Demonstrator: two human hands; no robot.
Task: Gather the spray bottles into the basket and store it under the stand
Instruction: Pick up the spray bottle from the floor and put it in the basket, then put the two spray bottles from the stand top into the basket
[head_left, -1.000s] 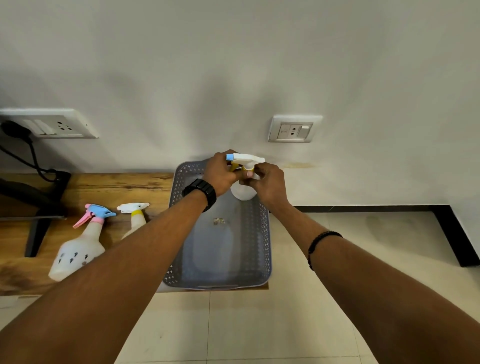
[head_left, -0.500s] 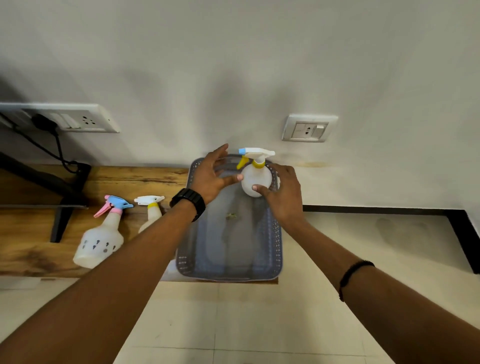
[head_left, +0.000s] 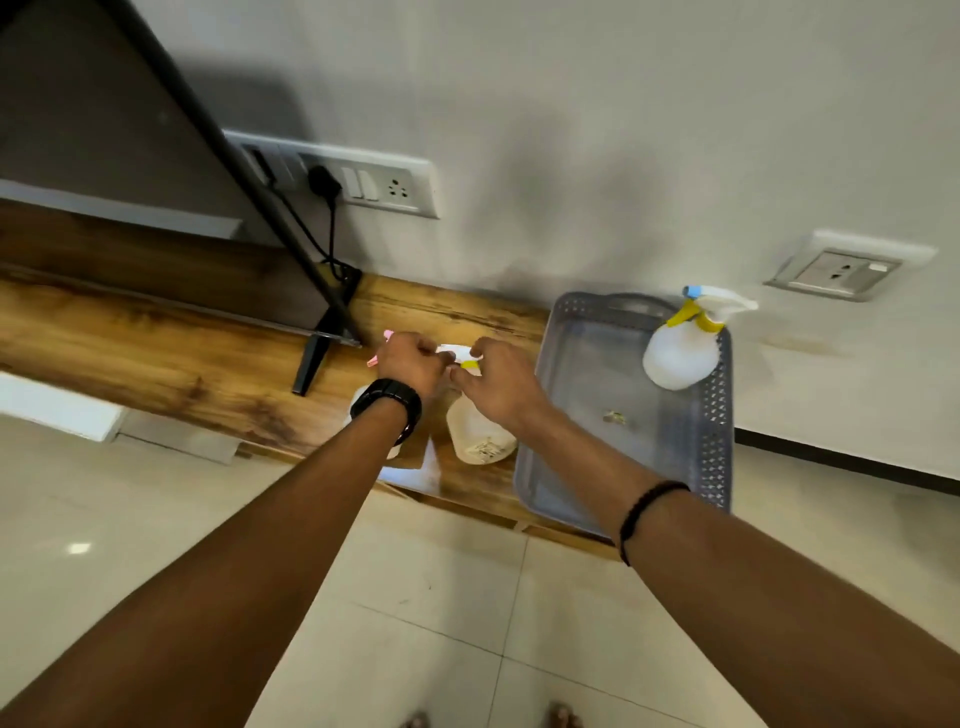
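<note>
A grey perforated basket (head_left: 723, 415) sits at the right end of a low wooden stand (head_left: 156, 338). A white spray bottle with a yellow collar and blue nozzle tip (head_left: 675, 353) stands in the basket's far right corner. Left of the basket, a second white bottle with a yellow collar (head_left: 478, 431) stands on the wood; my right hand (head_left: 501, 387) is closed on its spray head. My left hand (head_left: 413, 361) is closed over the head of a pink-triggered bottle (head_left: 375, 360), whose body is mostly hidden behind my wrist.
A black leg and slanted bar (head_left: 311, 364) rise just left of my left hand. A cable hangs from the wall socket (head_left: 363, 182); another socket (head_left: 841, 270) is above the basket. A small scrap (head_left: 614, 417) lies in the basket. Tiled floor is below.
Both hands let go of the bottle in the basket and moved left to the two bottles on the wood, closing on their heads. The view swung left and tilted.
</note>
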